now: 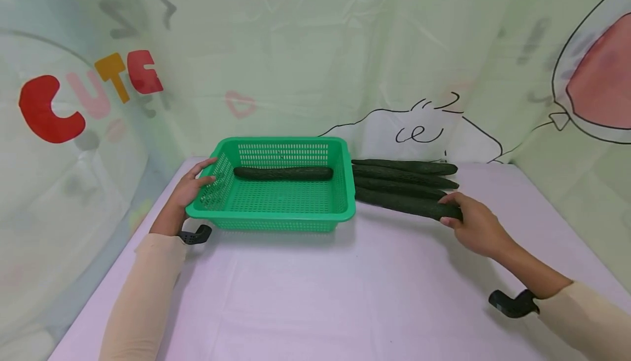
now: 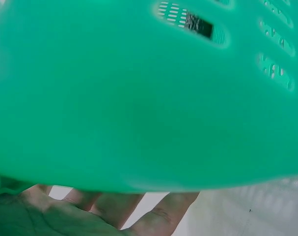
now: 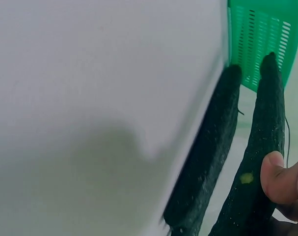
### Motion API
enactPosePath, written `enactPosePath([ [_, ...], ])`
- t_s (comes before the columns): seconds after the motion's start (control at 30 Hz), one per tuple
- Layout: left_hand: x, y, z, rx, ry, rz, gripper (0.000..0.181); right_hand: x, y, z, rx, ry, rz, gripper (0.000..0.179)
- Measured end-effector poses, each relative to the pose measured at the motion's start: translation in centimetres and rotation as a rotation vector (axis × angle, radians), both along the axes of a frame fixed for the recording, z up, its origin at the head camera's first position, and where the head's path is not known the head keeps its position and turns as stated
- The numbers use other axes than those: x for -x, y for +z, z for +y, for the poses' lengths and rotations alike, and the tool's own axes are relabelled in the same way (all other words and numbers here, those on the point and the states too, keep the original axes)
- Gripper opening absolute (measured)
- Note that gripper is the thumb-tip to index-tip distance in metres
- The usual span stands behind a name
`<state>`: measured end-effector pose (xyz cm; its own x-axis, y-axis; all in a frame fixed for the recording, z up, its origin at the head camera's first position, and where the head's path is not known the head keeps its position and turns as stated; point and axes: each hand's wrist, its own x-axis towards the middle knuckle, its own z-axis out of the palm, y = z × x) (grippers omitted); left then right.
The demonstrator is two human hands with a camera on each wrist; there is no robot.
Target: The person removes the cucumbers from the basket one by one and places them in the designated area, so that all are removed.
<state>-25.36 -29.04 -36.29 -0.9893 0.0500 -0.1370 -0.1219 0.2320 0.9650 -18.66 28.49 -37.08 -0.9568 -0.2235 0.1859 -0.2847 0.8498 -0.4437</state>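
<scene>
A green plastic basket (image 1: 271, 216) with slotted walls stands on the table, one dark green cucumber (image 1: 283, 173) lying lengthwise inside it. My left hand (image 1: 184, 192) holds the basket's left end, its fingers at the rim; from the left wrist, part of that hand (image 2: 109, 211) shows below the green wall. To the basket's right, my right hand (image 1: 475, 225) pinches the near end of the frontmost cucumber (image 1: 394, 201) between thumb and fingers. In the right wrist view the thumb (image 3: 279, 179) presses the held cucumber (image 3: 266, 118), beside a second cucumber (image 3: 207, 152).
Behind the held cucumber, three more cucumbers (image 1: 406, 176) lie side by side, their left ends close to the basket's right wall. A white cloth covers the table (image 1: 296, 290). A printed curtain (image 1: 276, 65) hangs along the back and sides.
</scene>
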Motion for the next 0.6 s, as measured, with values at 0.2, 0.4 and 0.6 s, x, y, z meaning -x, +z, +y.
enactPosePath([
  [0.2,0.0,0.0,0.0,-0.001,-0.003,-0.005,0.060,0.9,-0.8,-1.8,-0.026,0.030,-0.016,0.036],
  [0.4,0.0,-0.1,0.0,-0.004,-0.001,-0.007,0.060,2.0,-1.4,-2.8,-0.048,0.012,-0.008,0.035],
  [0.6,-0.1,0.1,0.1,0.004,0.001,0.006,0.060,3.0,-2.3,-2.6,-0.078,0.028,0.032,0.034],
])
